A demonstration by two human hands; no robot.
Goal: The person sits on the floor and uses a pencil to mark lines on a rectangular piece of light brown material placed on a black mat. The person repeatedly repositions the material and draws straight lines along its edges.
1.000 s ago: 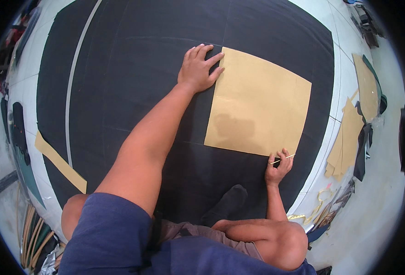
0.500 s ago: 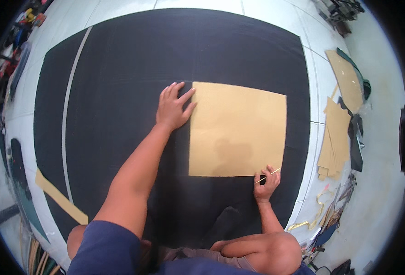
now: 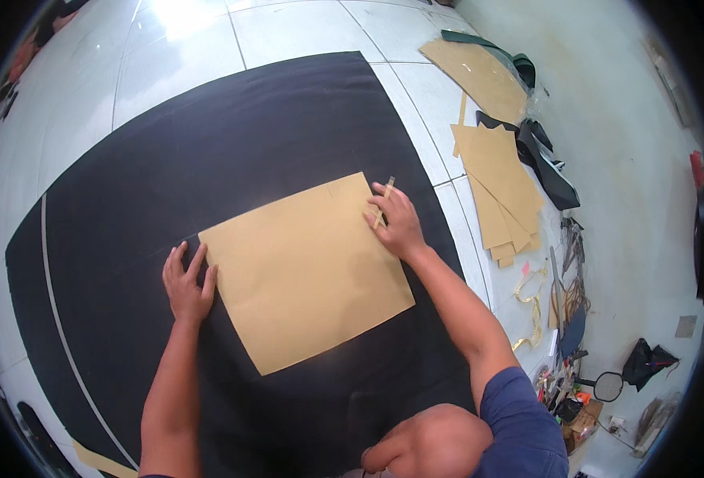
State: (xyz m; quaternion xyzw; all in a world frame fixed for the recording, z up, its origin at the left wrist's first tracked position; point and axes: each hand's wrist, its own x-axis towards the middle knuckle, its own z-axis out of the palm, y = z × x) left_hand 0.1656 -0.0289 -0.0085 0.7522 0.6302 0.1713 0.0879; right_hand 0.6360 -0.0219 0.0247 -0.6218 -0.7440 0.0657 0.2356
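A large tan sheet of card (image 3: 308, 279) lies flat on a wide black fabric-like sheet (image 3: 288, 103) spread over the floor. At the card's upper left corner is my left hand (image 3: 187, 283), its fingers apart, thumb and fingertips resting along the edge and on the black material beside it. My right hand (image 3: 400, 223) is by the upper right edge of the card. Between its fingers it holds a slim, pale yellow pen-like stick (image 3: 389, 187), tilted upward. Whether the stick's lower tip touches the card I cannot tell.
Tan card pieces (image 3: 495, 183) lie stacked on the white tiles at right, next to black scraps (image 3: 547, 171). Nearer are a yellow tape (image 3: 533, 311) and a clutter of tools (image 3: 563, 390). A pale stripe (image 3: 57, 311) crosses the black sheet at left.
My right hand has gone from the card's lower right corner up to its upper right edge, stick still held. My left hand stays at the upper left corner. The view has turned rightward.
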